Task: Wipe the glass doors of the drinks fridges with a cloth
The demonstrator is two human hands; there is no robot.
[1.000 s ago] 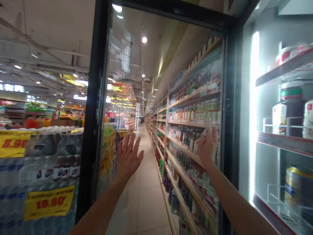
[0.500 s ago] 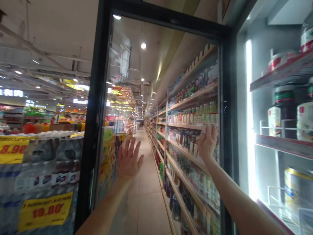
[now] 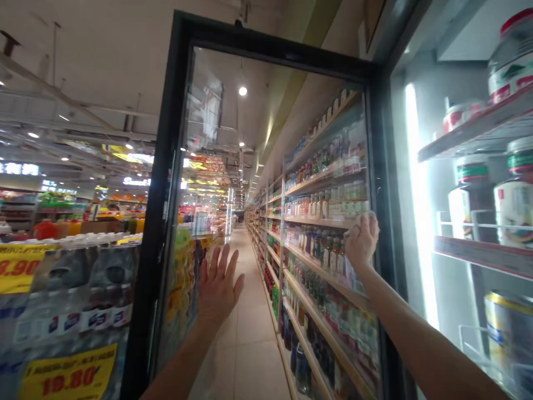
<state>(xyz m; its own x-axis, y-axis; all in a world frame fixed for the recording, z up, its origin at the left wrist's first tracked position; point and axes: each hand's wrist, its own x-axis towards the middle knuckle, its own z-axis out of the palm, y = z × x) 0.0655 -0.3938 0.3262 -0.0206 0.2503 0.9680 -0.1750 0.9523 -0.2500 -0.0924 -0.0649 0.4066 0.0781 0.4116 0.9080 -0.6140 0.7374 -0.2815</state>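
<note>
A black-framed glass door (image 3: 262,183) of a lit drinks cooler stands swung out in front of me. My left hand (image 3: 219,283) lies flat against the glass at lower left, fingers spread, with nothing in it. Near the hinge side, my right hand (image 3: 363,241) presses a pale, crumpled cloth (image 3: 366,215) to the pane. Its fingers are bent over the cloth, most of which they hide. Shelves of bottled drinks (image 3: 325,205) show through the glass behind both hands.
At right, the cooler's shelves (image 3: 478,255) hold bottles and a can (image 3: 506,328) close to my right forearm. Shrink-wrapped bottle packs (image 3: 79,311) with yellow price signs (image 3: 69,375) are stacked at left. A tiled aisle floor (image 3: 250,333) runs ahead beyond the door.
My right hand has moved right with the cloth, closer to the door's hinge-side frame. The left hand stays on the glass. The view has shifted slightly.
</note>
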